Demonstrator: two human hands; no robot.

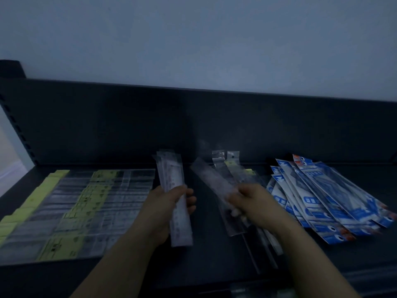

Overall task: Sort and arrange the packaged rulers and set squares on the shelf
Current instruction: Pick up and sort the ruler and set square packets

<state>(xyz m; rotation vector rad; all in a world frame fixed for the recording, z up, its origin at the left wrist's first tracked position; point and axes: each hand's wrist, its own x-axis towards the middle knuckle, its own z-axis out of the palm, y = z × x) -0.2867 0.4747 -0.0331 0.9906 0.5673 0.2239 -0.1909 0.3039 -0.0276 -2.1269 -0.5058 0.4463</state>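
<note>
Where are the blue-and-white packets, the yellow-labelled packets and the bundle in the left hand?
blue-and-white packets point(322, 196): head view, middle of the pile.
yellow-labelled packets point(90, 198): head view, a yellow label mid-row.
ruler bundle point(170, 171): head view, its upper half.

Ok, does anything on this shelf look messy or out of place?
Yes. The blue-and-white packs on the right lie in a loose, fanned heap, unlike the yellow-labelled packs in flat rows on the left. The clear packs in the middle lie crisscrossed too.

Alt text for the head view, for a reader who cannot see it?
A person's left hand grips a stack of clear-packaged rulers while the right hand holds another clear packet over a dark shelf; yellow-labelled packs lie in flat rows at left, blue-and-white packs are heaped at right.
</note>
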